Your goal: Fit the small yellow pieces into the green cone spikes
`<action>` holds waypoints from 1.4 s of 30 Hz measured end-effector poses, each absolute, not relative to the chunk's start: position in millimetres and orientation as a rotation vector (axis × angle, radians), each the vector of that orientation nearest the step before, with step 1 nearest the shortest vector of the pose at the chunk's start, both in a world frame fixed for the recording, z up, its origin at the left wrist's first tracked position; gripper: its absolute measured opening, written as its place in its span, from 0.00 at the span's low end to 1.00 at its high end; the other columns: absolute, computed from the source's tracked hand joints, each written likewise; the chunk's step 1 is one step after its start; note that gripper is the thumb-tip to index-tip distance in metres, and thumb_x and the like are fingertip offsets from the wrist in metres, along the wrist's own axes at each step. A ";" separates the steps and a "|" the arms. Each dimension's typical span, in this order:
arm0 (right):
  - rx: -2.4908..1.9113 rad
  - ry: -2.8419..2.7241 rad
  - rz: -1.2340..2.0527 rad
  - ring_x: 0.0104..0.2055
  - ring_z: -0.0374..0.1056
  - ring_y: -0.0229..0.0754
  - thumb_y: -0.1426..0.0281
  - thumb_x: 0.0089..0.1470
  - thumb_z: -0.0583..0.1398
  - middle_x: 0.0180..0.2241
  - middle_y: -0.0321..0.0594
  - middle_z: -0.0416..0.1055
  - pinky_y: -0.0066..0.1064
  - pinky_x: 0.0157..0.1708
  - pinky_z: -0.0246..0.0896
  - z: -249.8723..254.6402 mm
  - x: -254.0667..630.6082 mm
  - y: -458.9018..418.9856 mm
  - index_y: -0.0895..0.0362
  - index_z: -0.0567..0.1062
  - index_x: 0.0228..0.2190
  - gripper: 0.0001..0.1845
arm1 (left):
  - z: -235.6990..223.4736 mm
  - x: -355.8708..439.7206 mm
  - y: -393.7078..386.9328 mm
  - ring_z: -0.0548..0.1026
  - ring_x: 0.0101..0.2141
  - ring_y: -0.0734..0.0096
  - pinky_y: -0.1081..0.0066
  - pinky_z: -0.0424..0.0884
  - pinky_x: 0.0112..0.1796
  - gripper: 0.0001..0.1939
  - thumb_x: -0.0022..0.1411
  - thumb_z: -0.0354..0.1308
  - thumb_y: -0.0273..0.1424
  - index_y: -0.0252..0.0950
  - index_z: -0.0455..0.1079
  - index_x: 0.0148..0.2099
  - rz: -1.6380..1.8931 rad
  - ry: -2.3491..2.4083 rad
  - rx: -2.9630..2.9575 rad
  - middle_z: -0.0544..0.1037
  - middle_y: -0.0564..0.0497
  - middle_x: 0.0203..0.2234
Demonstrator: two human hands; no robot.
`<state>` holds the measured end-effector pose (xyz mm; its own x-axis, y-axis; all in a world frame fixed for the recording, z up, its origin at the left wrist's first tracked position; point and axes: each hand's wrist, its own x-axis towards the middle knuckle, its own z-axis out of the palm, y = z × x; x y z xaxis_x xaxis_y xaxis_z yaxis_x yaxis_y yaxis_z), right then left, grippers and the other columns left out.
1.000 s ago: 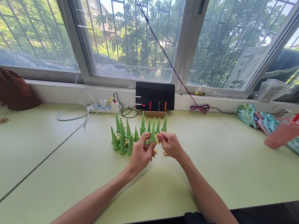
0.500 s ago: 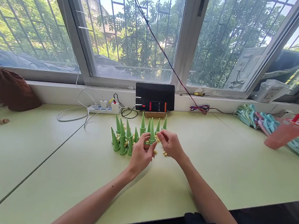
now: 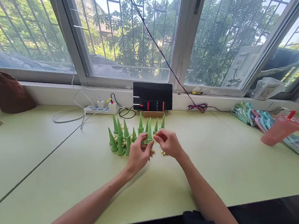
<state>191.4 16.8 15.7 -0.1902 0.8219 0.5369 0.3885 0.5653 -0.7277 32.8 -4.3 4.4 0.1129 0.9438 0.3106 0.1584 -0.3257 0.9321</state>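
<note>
My left hand has its thumb and fingers wrapped around the base of a pointed green cone, which it holds upright. Close against that cone's right side, my right hand has thumb and forefinger pinched together; whatever is between them is too small to make out. Several similar green cones stand upright on the table to the left of and behind my hands. Small yellow pieces lie scattered among the cones and under my right hand, partly hidden by it.
Behind the cones, a phone showing a timer leans on a dark tablet. A power strip with cables lies at the back left. To the right are a pink cup with a straw and packs of pastel items.
My right hand's fingertips have come closer to the side of the held cone. The whole view has shifted slightly. My left hand keeps its hold.
</note>
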 end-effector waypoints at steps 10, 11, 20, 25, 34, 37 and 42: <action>-1.023 -1.842 0.512 0.22 0.54 0.34 0.62 0.59 0.57 0.20 0.32 0.64 0.27 0.23 0.51 21.2 192.7 13.7 0.56 0.69 0.24 0.14 | 2.8 32.1 -3.2 0.72 0.16 0.80 0.77 0.65 0.14 0.21 0.60 0.58 0.44 0.36 0.62 0.49 1.290 1.068 1.619 0.75 0.42 0.45; -1.025 -1.843 0.508 0.22 0.54 0.34 0.63 0.59 0.57 0.20 0.32 0.64 0.27 0.23 0.51 21.8 192.6 13.5 0.56 0.69 0.24 0.14 | 2.8 32.2 -3.1 0.72 0.16 0.80 0.77 0.65 0.14 0.21 0.60 0.58 0.44 0.36 0.62 0.49 1.290 1.063 1.614 0.75 0.43 0.45; -1.022 -1.799 0.498 0.22 0.54 0.34 0.62 0.59 0.56 0.20 0.33 0.65 0.27 0.23 0.50 17.6 188.2 13.4 0.56 0.68 0.24 0.14 | 5.5 32.5 -4.8 0.71 0.16 0.81 0.77 0.64 0.13 0.20 0.60 0.59 0.43 0.36 0.61 0.48 1.293 1.052 1.590 0.74 0.43 0.46; -1.033 -1.894 0.473 0.21 0.53 0.34 0.64 0.59 0.56 0.20 0.32 0.64 0.27 0.23 0.49 26.3 186.5 18.6 0.56 0.68 0.24 0.14 | 5.3 31.5 -5.0 0.70 0.14 0.82 0.78 0.63 0.13 0.19 0.60 0.59 0.43 0.37 0.61 0.47 1.325 1.078 1.574 0.75 0.45 0.43; -0.968 -2.110 0.496 0.21 0.52 0.32 0.65 0.57 0.58 0.18 0.30 0.61 0.26 0.22 0.47 67.0 186.1 31.2 0.57 0.65 0.22 0.14 | 11.5 33.3 -5.9 0.71 0.15 0.79 0.78 0.63 0.12 0.17 0.61 0.58 0.43 0.38 0.58 0.43 1.394 1.023 1.529 0.74 0.48 0.39; -0.968 -2.016 0.572 0.21 0.52 0.33 0.62 0.57 0.58 0.18 0.30 0.60 0.26 0.21 0.48 51.4 187.7 25.3 0.56 0.66 0.23 0.15 | 7.4 33.4 -6.2 0.71 0.14 0.80 0.77 0.63 0.12 0.17 0.61 0.58 0.43 0.38 0.58 0.44 1.374 1.034 1.555 0.74 0.47 0.43; -1.083 -1.832 0.545 0.21 0.52 0.34 0.62 0.60 0.55 0.19 0.31 0.60 0.27 0.22 0.48 26.3 190.8 10.6 0.56 0.64 0.23 0.16 | 4.7 33.1 -7.3 0.71 0.15 0.81 0.77 0.64 0.13 0.17 0.62 0.58 0.42 0.38 0.60 0.47 1.316 1.054 1.640 0.75 0.45 0.45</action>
<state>190.8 10.6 26.3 -0.2005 0.8528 0.4822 0.4507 0.5173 -0.7275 33.1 -7.3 4.7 0.1239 0.9297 0.3468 0.1352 -0.3621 0.9223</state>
